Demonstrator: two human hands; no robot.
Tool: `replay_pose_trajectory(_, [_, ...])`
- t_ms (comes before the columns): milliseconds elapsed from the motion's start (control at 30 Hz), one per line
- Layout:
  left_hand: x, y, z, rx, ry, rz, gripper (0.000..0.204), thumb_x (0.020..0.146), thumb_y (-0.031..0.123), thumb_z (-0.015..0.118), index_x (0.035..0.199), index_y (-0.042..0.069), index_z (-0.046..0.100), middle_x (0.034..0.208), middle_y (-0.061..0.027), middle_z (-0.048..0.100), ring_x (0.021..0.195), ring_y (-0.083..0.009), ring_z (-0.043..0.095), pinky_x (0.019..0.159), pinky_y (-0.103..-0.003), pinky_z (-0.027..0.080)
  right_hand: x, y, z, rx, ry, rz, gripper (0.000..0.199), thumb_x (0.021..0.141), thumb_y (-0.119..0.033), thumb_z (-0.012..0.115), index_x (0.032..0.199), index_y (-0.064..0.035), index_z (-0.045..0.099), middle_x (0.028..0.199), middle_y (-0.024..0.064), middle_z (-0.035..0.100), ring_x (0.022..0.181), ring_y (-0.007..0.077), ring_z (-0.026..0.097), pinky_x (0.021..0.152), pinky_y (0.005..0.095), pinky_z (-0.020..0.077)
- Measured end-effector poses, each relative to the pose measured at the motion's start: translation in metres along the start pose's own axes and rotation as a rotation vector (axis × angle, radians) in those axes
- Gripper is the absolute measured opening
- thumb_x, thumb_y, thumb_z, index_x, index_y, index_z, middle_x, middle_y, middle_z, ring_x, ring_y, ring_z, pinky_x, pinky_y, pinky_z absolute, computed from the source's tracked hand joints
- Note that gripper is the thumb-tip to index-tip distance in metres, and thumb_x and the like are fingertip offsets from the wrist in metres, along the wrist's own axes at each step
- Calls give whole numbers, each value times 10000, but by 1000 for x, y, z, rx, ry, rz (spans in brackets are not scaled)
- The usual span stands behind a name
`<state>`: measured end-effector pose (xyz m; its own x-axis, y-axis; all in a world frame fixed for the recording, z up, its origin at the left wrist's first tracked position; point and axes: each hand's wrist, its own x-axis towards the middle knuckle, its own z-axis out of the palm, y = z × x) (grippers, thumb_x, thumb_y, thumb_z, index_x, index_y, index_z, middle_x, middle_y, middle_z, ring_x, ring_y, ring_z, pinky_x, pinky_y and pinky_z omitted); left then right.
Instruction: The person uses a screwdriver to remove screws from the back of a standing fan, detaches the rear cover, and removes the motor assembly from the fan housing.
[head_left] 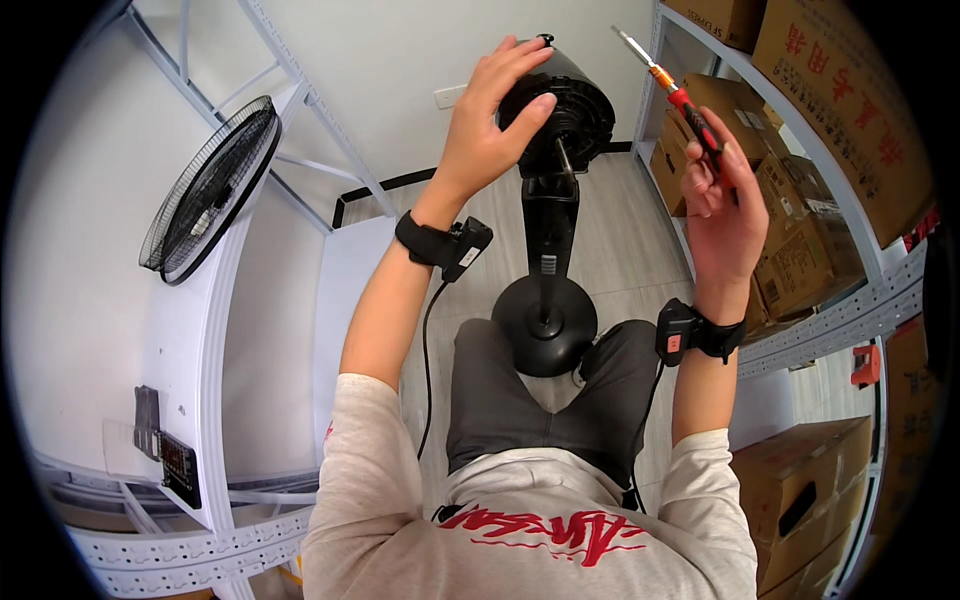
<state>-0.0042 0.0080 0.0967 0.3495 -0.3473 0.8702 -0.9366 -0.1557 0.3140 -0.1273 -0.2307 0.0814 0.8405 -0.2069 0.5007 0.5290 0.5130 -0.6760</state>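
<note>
A black pedestal fan stands in front of me, its motor housing [578,98] bare at the top with a metal shaft [565,158] sticking out toward me. My left hand [490,125] is laid over the left side of that housing, thumb across the front and fingers over the top. In my right hand [728,215] is a screwdriver [692,108] with a red and black handle, an orange collar and a silver shaft. Its tip points up and left, apart from the fan. The neck [549,225] runs down to a round base [545,335] between my knees.
On the white shelf [215,330] at left rests a round black fan grille [212,190], with a small dark device [180,470] nearer me. Cardboard boxes [800,245] fill the metal rack [840,315] at right, which also carries a red object [866,366]. Another carton [810,490] sits lower right.
</note>
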Motion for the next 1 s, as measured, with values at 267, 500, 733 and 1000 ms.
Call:
replay_pose_trajectory(267, [9,-9,8,-43,-27,-5,415,896,135,622,1299,39,599,1352,-102,602,1402,-318,414,1176,-427,263,35,-16,10,-293,94,-151,385,1012,-351,511,1052,-5,675,893,57,654,693,67,520,600,215,377])
replay_pose_trajectory(500, [4,-23,4,-113,-33,47,427,923,229,541,1302,39,591,1354,-113,598,1399,-327,417,1206,-478,153,76,-21,63,-200,123,-436,276,1042,-255,435,895,-38,523,833,84,579,749,181,543,773,336,466])
replay_pose_trajectory(733, [0,-34,5,-104,-6,74,452,974,331,486,1287,24,596,1360,-133,585,1383,-344,429,1199,-485,172,118,-24,75,72,-131,-253,258,1040,-335,513,880,-135,485,659,-23,408,611,100,456,669,288,452])
replay_pose_trajectory(1000, [-3,-36,16,-137,98,70,320,985,280,551,1212,84,664,1290,-89,622,1301,-316,503,1172,-512,229,137,-13,84,158,-150,-2,247,1056,-309,487,897,-121,501,659,-47,350,584,77,376,634,255,410])
